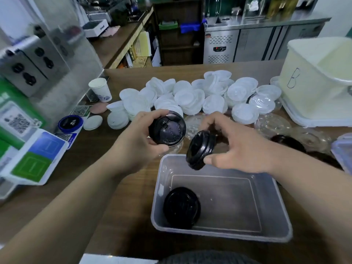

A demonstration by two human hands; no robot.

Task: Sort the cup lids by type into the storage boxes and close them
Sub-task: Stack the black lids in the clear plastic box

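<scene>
Left hand [141,138] grips a black lid [167,127] by its rim, top face turned up toward the camera, probably to check its type. It is held above the worktop [114,216], just beyond the far-left corner of the clear box [274,206].

Right hand [238,147] pinches a second black lid [201,149] between thumb and fingers. This one may be a short nested stack; it is too blurred to tell. It is tipped on edge over the box's far rim, so it looks ready to drop in.

One black lid [182,207] already lies flat in the near-left of the box, so this box seems to be the one for black lids. It is open and sits close to the person for easy reach.

Unsorted stock is further back:
- White lids [190,96] are heaped across the far side of the worktop.
- Clear lids [274,122] are scattered to the right of the white ones.
- More dark lids [287,142] sit near the right forearm.

A pale tub marked B [312,80] stands far right, likely for another type. A paper cup [100,89] stands far left and plays no part in the sort. The task looks early: most lids are unsorted and the clear box is not closed.
</scene>
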